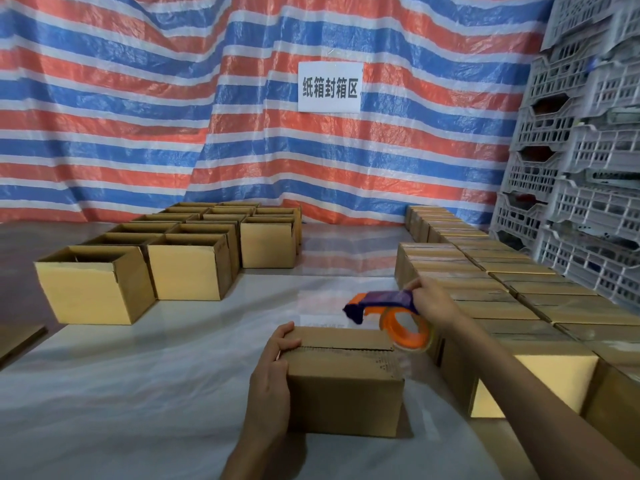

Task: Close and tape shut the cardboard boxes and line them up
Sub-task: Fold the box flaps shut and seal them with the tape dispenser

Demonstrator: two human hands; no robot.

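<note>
Lower centre: the left hand grips the box, and the right hand holds the tape dispenser. The tape may run crooked if the box slides.

Box: matt brown cardboard. Tape dispenser: glossy orange and purple plastic. Floor sheet: shiny plastic. Backdrop: woven striped tarpaulin.

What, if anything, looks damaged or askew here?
The box that the left hand holds has a scuffed, speckled patch on its top near the right end of the seam, as if the paper skin was torn. The right hand holds the tape dispenser above that end.
</note>
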